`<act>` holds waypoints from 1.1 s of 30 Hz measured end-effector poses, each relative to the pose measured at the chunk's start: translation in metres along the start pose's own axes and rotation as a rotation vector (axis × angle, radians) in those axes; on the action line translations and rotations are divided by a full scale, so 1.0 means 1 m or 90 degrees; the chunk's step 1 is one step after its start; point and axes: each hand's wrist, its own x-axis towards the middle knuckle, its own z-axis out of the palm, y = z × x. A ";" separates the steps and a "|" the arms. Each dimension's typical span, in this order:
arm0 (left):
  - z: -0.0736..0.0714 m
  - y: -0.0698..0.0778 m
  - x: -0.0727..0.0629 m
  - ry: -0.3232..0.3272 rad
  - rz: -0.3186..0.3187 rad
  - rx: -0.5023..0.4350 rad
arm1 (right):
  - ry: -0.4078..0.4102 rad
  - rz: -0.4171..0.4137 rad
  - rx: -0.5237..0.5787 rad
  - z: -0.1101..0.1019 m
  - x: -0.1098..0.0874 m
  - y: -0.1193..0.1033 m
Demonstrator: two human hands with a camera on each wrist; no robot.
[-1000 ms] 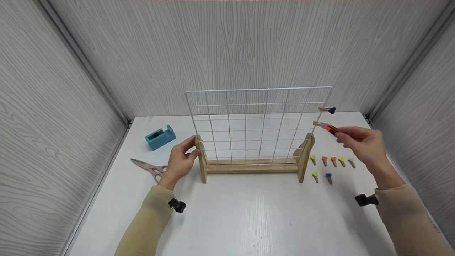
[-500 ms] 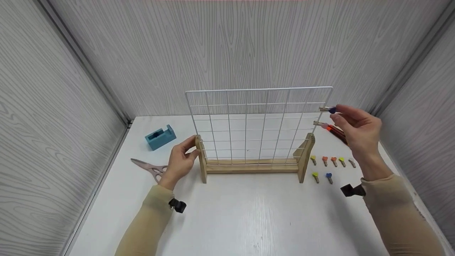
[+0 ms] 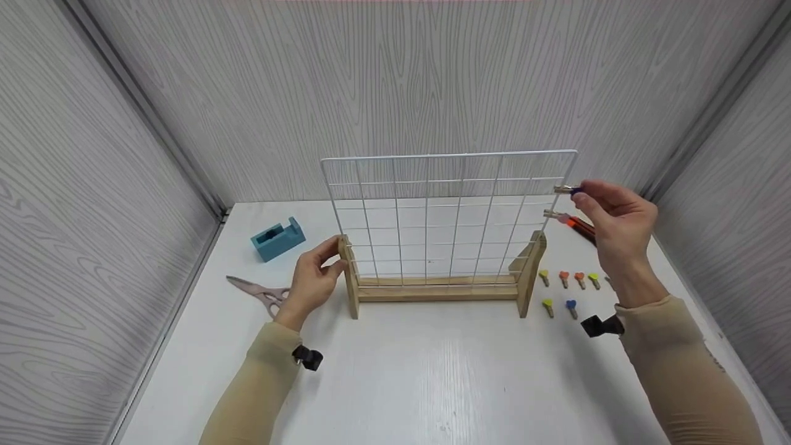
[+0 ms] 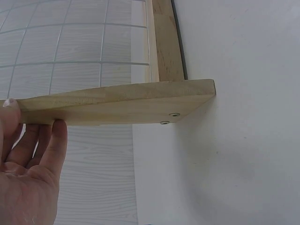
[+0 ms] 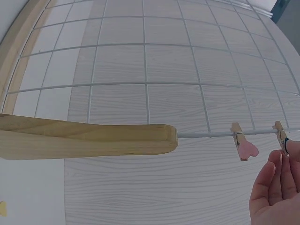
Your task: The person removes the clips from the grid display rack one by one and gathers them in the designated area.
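Observation:
A white wire grid (image 3: 449,154) stands upright in a wooden stand (image 3: 439,296). My left hand (image 3: 315,281) grips the stand's left side post (image 4: 112,105), thumb on one face and fingers on the other. At the grid's right edge, my right hand (image 3: 624,232) pinches the tail of a small wooden clothespin (image 3: 562,190) with a dark blue heart, clipped on the edge wire. The fingers cover most of that heart. Lower on the same wire hangs a clothespin with a pink heart (image 5: 247,150), which no hand touches.
Several heart clothespins (image 3: 579,280) lie right of the stand, one mostly hidden behind the right wrist. A slim orange-and-black tool (image 3: 581,230) lies partly behind the right hand. On the left are a teal tape dispenser (image 3: 278,241) and scissors (image 3: 250,287).
My right hand has moved up and slightly left, from beside the pink-heart clothespin to the dark blue one, and now pinches it. The left hand has kept its grip on the post.

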 end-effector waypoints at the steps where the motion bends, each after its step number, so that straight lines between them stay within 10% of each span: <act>1: 0.000 0.000 0.000 0.001 -0.001 0.004 | 0.002 -0.001 0.001 0.000 0.001 0.001; 33: 0.000 0.001 -0.001 0.006 0.002 0.019 | -0.043 -0.034 0.033 -0.048 -0.008 -0.009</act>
